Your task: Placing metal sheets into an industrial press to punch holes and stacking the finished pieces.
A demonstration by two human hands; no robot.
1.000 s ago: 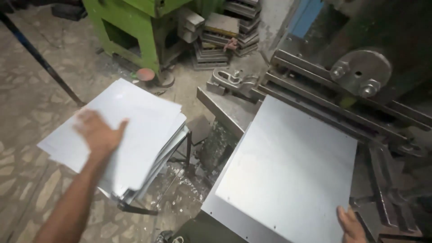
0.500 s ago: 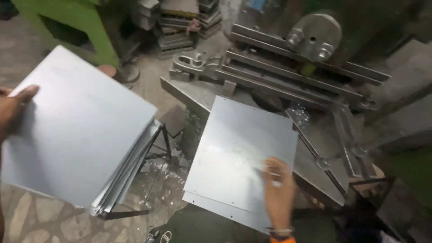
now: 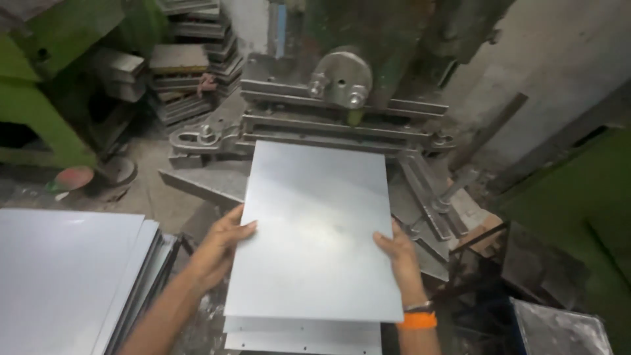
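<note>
A flat grey metal sheet lies in front of me with its far edge toward a metal press machine. My left hand grips its left edge, thumb on top. My right hand, with an orange band at the wrist, holds the right edge. Under this sheet lies another sheet, whose near edge with small holes shows below.
A stack of similar metal sheets rests on a stand at the lower left. Piled metal plates and a green machine stand at the back left. A green bin and a grey box sit at the right.
My left hand has left the stack at the left and now grips the sheet's left edge. My right hand has shifted to the right edge. The view has swung toward the press.
</note>
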